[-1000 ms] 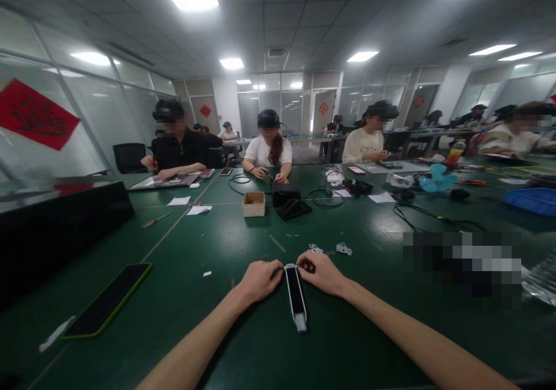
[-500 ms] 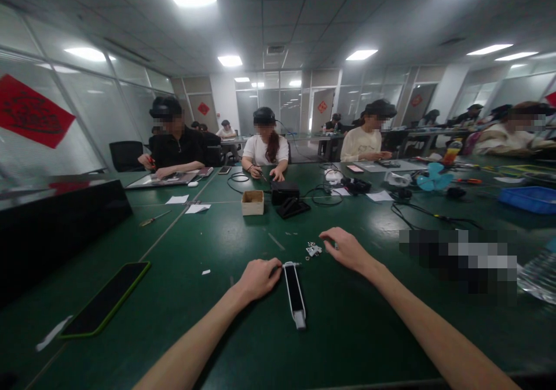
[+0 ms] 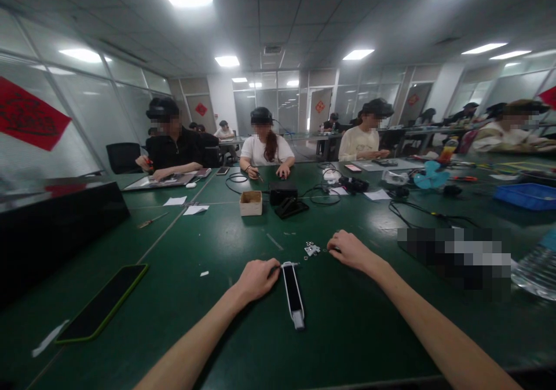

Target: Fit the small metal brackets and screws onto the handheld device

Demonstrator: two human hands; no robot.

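Observation:
A narrow device with a white frame and dark face (image 3: 293, 291) lies lengthwise on the green table. My left hand (image 3: 257, 279) rests at its upper left end, thumb and fingers closed at the frame's corner, where a thin pin-like part sticks out to the right. Just beyond is a small pile of metal pieces (image 3: 311, 250). To the right of that pile, my right hand (image 3: 347, 248) is on the table with its fingers curled together; whatever is under the fingertips is too small to make out.
Ahead stand a small open box (image 3: 251, 203) and a black device (image 3: 283, 193) with cables. A green-edged phone (image 3: 104, 303) lies left, near a screwdriver (image 3: 152, 220). A blue tray (image 3: 525, 197) and a clear bottle (image 3: 538, 271) are right. People sit across the table.
My right hand has moved slightly right, away from the metal pieces, and its fingers have drawn together. My left hand stays at the device's end. The view has shifted slightly.

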